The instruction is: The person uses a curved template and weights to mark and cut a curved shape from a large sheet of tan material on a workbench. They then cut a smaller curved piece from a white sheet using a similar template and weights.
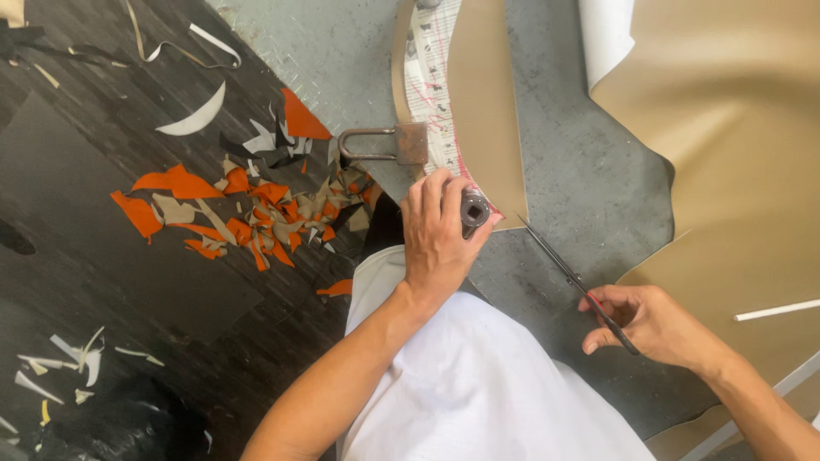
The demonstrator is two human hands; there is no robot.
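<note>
Hiding much of a small dark cylindrical weight point(474, 209) under the left hand point(437, 243), fingers curling closed around it, only its round top showing. Pressing that weight down near the lower tip of a long tan strip point(487, 102) lying on the grey table point(589, 179); running off the top edge, so the strip's far end cannot be seen. Peeking out along the strip's left edge, a printed paper pattern point(431, 85), mostly covered. Resting just above the left hand, a rusty padlock point(389, 143), shackle pointing left.

Gripping black scissors point(574, 277) in the right hand point(653, 324), fingers closed around the handles and concealing them. Lying with the long axis diagonal, tip pointing up-left toward the strip's lower corner; hard telling whether the thin blades are parted. Spreading off frame at right, a large tan sheet point(735, 128). Littering the dark floor at left, orange and tan scraps point(248, 213).
</note>
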